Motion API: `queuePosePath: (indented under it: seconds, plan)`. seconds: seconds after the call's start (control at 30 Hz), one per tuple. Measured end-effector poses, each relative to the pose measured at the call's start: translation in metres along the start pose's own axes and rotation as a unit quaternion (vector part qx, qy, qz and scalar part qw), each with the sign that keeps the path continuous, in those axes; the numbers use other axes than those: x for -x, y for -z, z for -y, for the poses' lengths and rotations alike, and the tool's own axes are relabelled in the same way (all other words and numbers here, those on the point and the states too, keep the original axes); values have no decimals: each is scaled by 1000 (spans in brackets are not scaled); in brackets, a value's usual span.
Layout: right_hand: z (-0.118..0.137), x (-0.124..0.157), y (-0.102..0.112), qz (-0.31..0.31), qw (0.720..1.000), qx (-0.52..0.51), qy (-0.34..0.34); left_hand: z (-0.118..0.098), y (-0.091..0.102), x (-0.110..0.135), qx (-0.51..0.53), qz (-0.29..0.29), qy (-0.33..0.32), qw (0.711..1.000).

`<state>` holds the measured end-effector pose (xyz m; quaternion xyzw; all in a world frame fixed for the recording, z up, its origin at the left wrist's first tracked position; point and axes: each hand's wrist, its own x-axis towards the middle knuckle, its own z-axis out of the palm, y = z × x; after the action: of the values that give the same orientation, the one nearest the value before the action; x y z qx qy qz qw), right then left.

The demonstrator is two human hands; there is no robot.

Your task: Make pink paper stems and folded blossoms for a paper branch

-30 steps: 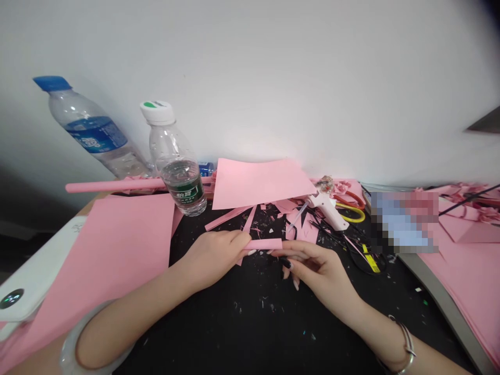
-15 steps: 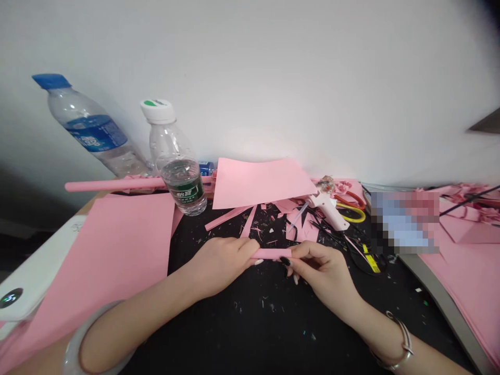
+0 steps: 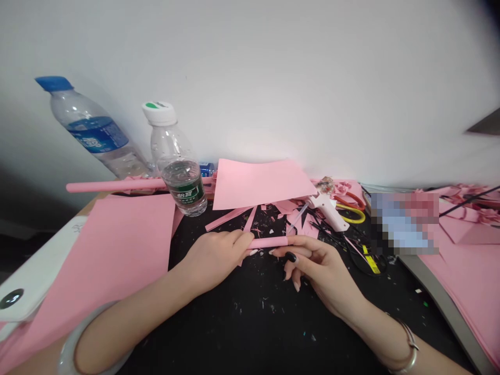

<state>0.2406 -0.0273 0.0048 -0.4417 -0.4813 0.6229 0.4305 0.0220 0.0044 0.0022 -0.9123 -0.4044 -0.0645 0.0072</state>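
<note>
A thin rolled pink paper tube [image 3: 267,242] lies level between my hands, just above the black work mat [image 3: 242,323]. My left hand [image 3: 216,258] curls over its left end, and my right hand [image 3: 322,271] pinches its right end between thumb and fingers. Pink paper scraps and strips lie just beyond the tube. A large pink sheet [image 3: 101,260] lies left of my left hand, and another pink sheet [image 3: 261,182] lies at the back.
A white glue gun [image 3: 328,211] and yellow-handled scissors [image 3: 351,214] lie back right among black strands. Two plastic bottles [image 3: 94,127] [image 3: 179,177] and a long pink paper rod [image 3: 113,185] stand back left. A pink paper stack [image 3: 469,291] lies right.
The pink tube has risen slightly on the mat since half a second ago. My right hand's fingers have opened and shifted along its right end, and both hands still hold it.
</note>
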Motion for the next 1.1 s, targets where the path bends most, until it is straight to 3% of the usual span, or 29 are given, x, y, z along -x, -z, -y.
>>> queuePosePath:
  seconds: [0.1,0.27,0.43,0.6,0.8,1.1]
  plan:
    - [-1,1,2,-15,998,55,19,-1,1,-1,32,19,1,999]
    - [-1,4,7,-47,971,200,124,2,3,-1,108,65,23,992]
    - [2,2,13,-70,957,228,167,7,5,0,109,28,60,992]
    - [1,0,13,-79,970,187,130,10,1,0,100,2,69,993]
    - [-4,-2,9,-101,991,63,65,7,-2,3,60,-77,42,994]
    - [-8,-4,10,-117,987,70,89,6,-6,2,112,-94,22,989]
